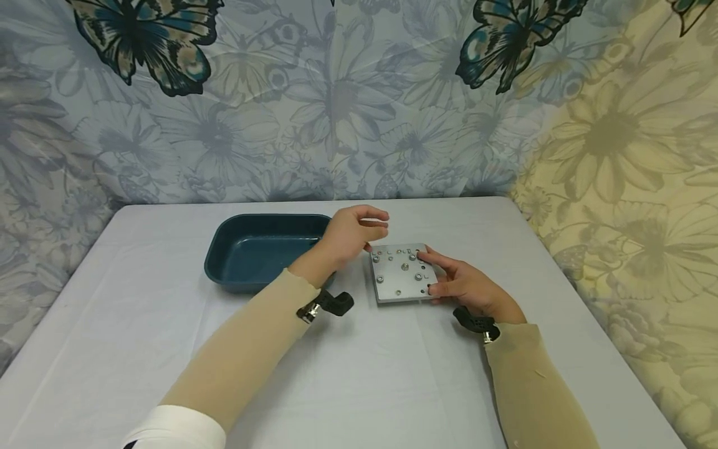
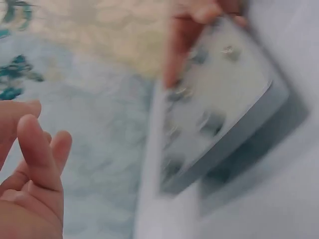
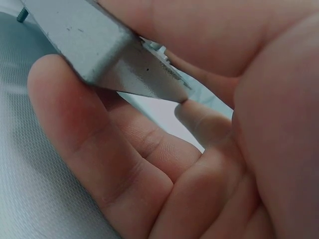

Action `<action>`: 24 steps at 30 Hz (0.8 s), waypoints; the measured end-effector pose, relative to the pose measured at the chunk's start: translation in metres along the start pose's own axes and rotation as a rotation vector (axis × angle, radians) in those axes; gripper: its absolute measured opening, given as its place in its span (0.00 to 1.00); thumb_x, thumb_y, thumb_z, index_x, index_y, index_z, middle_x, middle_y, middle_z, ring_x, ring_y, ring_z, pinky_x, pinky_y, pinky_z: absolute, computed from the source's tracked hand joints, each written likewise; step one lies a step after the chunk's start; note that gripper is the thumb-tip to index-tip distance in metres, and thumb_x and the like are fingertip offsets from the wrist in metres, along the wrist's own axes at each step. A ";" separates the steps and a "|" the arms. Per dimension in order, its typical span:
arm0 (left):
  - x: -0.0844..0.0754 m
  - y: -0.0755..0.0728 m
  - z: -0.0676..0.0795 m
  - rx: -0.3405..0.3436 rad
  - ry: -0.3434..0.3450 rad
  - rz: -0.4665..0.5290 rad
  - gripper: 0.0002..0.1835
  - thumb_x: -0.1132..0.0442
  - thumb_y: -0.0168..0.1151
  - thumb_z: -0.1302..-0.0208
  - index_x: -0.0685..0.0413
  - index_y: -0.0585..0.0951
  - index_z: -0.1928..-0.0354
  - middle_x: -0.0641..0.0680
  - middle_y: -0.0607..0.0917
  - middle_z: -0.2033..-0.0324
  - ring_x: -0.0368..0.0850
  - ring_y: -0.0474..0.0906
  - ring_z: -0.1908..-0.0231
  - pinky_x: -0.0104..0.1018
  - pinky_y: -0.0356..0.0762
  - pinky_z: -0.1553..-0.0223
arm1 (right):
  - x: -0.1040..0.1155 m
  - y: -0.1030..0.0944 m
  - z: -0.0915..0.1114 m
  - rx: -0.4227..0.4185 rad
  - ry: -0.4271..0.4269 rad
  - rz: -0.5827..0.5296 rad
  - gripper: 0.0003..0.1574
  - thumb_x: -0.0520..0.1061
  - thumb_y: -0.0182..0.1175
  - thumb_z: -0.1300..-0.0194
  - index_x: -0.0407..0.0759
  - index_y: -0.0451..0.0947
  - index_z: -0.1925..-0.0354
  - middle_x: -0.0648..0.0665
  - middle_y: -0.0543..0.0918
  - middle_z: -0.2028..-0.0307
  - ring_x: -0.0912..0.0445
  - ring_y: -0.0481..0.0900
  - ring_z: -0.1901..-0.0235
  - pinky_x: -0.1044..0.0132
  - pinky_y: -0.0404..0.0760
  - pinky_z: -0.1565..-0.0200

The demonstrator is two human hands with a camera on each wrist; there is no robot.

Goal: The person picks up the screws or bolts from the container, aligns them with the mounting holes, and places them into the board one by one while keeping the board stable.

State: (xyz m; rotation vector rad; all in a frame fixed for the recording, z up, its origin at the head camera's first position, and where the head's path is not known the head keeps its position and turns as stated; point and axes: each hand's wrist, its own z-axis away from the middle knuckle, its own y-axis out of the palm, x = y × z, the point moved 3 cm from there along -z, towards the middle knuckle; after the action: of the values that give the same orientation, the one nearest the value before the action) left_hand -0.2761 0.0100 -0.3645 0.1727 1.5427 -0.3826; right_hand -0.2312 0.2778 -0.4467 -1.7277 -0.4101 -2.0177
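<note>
A square silver metal plate (image 1: 392, 277) with several bolts and small holes on its top face is held at its right edge by my right hand (image 1: 465, 287). Thumb and fingers grip that edge from both faces; in the right wrist view they close around the plate's corner (image 3: 89, 35). A bolt (image 3: 22, 14) pokes out below the plate there. Beyond the plate's upper left corner, my left hand (image 1: 349, 234) hovers with loosely bent fingers. The left wrist view shows nothing between those fingers (image 2: 37, 159), and the plate (image 2: 239, 84) is apart from them.
A dark teal rectangular tray (image 1: 224, 277) stands to the left, partly behind my left hand and forearm. The white-covered table (image 1: 364, 374) ends at a wall hung with flower and butterfly cloth (image 1: 336, 125). Black wrist mounts (image 1: 336, 304) sit on both wrists.
</note>
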 end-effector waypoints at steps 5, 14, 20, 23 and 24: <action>-0.011 -0.047 0.018 -0.025 0.000 -0.102 0.14 0.64 0.68 0.34 0.46 0.85 0.47 0.51 0.85 0.49 0.48 0.81 0.55 0.50 0.81 0.64 | 0.000 0.000 0.001 0.001 -0.008 -0.015 0.52 0.30 0.68 0.39 0.43 0.56 0.23 0.52 0.39 0.21 0.53 0.82 0.59 0.60 0.85 0.62; 0.017 -0.106 0.023 -0.017 -0.140 -0.237 0.22 0.65 0.66 0.32 0.50 0.79 0.37 0.55 0.82 0.44 0.56 0.79 0.49 0.55 0.78 0.56 | 0.004 0.001 0.002 -0.014 -0.002 -0.004 0.51 0.30 0.68 0.39 0.44 0.57 0.23 0.52 0.40 0.21 0.53 0.81 0.59 0.60 0.85 0.62; 0.042 -0.114 0.015 -0.007 -0.167 -0.348 0.23 0.65 0.67 0.33 0.51 0.79 0.37 0.53 0.79 0.42 0.54 0.79 0.53 0.50 0.80 0.60 | 0.003 0.000 0.002 -0.016 -0.003 -0.010 0.51 0.31 0.68 0.39 0.44 0.57 0.23 0.52 0.40 0.21 0.53 0.82 0.59 0.61 0.85 0.62; 0.052 -0.113 0.012 0.004 -0.179 -0.401 0.23 0.65 0.67 0.33 0.52 0.79 0.37 0.55 0.79 0.42 0.52 0.80 0.58 0.45 0.80 0.63 | 0.001 0.001 0.002 -0.015 -0.004 -0.016 0.51 0.30 0.68 0.39 0.43 0.57 0.23 0.52 0.40 0.21 0.53 0.82 0.59 0.61 0.85 0.62; 0.055 -0.113 0.012 0.004 -0.183 -0.419 0.22 0.65 0.67 0.33 0.52 0.79 0.37 0.56 0.80 0.43 0.52 0.80 0.60 0.43 0.80 0.64 | 0.001 0.001 0.002 -0.015 -0.004 -0.016 0.51 0.30 0.68 0.39 0.43 0.57 0.23 0.52 0.40 0.21 0.53 0.82 0.59 0.61 0.85 0.62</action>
State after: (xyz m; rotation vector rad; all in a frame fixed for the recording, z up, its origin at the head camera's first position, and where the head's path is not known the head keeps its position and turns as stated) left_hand -0.3053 -0.1063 -0.4038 -0.1835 1.3917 -0.7119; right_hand -0.2294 0.2780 -0.4456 -1.7429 -0.4120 -2.0338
